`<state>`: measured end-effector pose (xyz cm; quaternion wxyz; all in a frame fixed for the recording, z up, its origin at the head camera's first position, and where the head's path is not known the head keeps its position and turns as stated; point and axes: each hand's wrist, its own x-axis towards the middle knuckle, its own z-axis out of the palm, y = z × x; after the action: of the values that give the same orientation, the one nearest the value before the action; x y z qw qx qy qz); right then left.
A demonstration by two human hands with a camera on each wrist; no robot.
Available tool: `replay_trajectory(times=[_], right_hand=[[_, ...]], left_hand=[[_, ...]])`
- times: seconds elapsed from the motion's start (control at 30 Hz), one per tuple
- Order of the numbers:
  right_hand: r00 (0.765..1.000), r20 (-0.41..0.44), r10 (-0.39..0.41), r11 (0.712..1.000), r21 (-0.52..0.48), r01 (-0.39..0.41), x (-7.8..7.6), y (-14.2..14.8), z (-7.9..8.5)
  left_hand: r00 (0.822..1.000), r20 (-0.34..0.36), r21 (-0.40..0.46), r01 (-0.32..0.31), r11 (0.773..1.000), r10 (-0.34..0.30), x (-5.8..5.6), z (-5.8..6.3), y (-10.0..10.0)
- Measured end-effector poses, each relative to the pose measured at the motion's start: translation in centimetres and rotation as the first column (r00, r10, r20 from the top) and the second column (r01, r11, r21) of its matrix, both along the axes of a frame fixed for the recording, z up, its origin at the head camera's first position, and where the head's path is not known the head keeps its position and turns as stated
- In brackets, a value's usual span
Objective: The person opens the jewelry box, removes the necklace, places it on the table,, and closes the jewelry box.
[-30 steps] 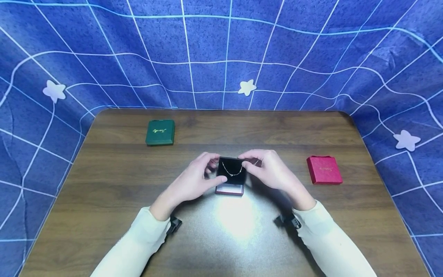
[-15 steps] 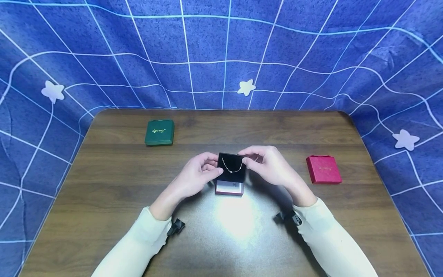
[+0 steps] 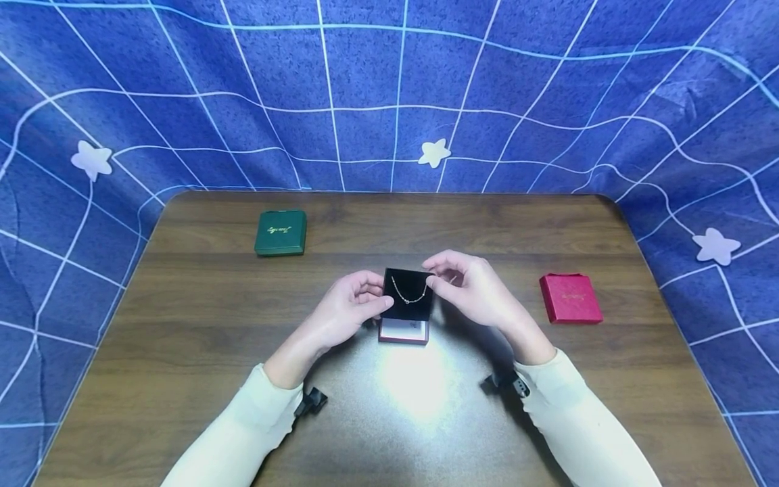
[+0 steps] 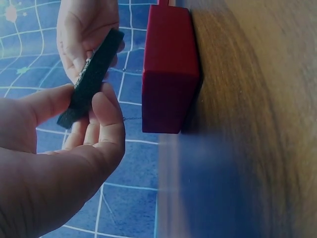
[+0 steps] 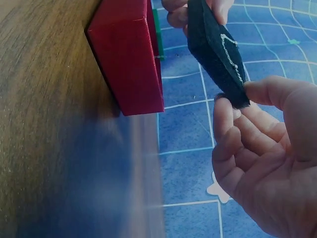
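My left hand (image 3: 348, 310) pinches the left edge of a black foam jewelry pad (image 3: 409, 310) between thumb and fingers. A thin chain necklace (image 3: 407, 301) hangs in a curve across the pad's face. At the opposite edge my right hand (image 3: 477, 287) pinches the pad near its upper right corner, its thumb by one end of the chain. Both wrist views show the pad tilted and held clear above an open red box (image 4: 171, 74). From the head, the pad hides most of that box, leaving its white inside and front rim (image 3: 404, 341) visible.
A green box (image 3: 280, 233) with gold lettering lies at the back left of the wooden table (image 3: 182, 325). To the right lies a red lid-like square piece (image 3: 571, 299), also gold-lettered. Behind the table hangs a blue curtain (image 3: 365, 81) with white lines and stars.
The pad has shifted slightly away from me, showing more of the box's white inside. My left thumb has moved up along the pad's left edge, and my right hand has moved slightly farther away.
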<state>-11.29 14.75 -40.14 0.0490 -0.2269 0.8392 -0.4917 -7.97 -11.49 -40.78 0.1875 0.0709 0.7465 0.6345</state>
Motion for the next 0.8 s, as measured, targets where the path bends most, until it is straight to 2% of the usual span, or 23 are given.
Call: replay_trajectory(times=[0.13, 0.23, 0.33, 0.43, 0.57, 0.67, 0.8], right_hand=[[0.995, -0.097, -0.028, 0.999, 0.029, 0.031, 0.2, 0.1, 0.1], [0.974, -0.22, -0.044, 0.997, 0.057, 0.058, 0.5, 0.1, 0.2], [0.93, -0.367, -0.021, 0.992, 0.107, 0.064, 0.8, 0.0, 0.4], [0.869, -0.492, 0.059, 0.984, 0.175, 0.032, 1.1, -0.2, 0.8], [0.789, -0.59, 0.172, 0.961, 0.276, -0.004, 1.6, -0.6, 1.1], [0.756, -0.617, 0.219, 0.944, 0.331, -0.003, 1.9, -1.0, 1.2], [0.735, -0.63, 0.251, 0.925, 0.379, 0.008, 2.1, -1.4, 1.1]], left_hand=[[1.0, 0.011, 0.014, -0.009, 1.0, 0.009, 0.0, 0.0, 0.1], [1.0, 0.018, 0.013, -0.021, 1.0, 0.02, 0.0, 0.0, 0.2], [0.999, 0.024, 0.012, -0.032, 0.999, 0.032, 0.0, 0.0, 0.2], [0.999, 0.029, 0.019, -0.039, 0.999, 0.039, 0.1, -0.1, 0.2], [0.999, 0.032, 0.031, -0.042, 0.999, 0.041, 0.1, -0.1, 0.2], [0.999, 0.031, 0.042, -0.039, 0.998, 0.038, 0.1, -0.1, 0.2], [0.999, 0.031, 0.057, -0.031, 0.998, 0.029, 0.1, -0.1, 0.2]])
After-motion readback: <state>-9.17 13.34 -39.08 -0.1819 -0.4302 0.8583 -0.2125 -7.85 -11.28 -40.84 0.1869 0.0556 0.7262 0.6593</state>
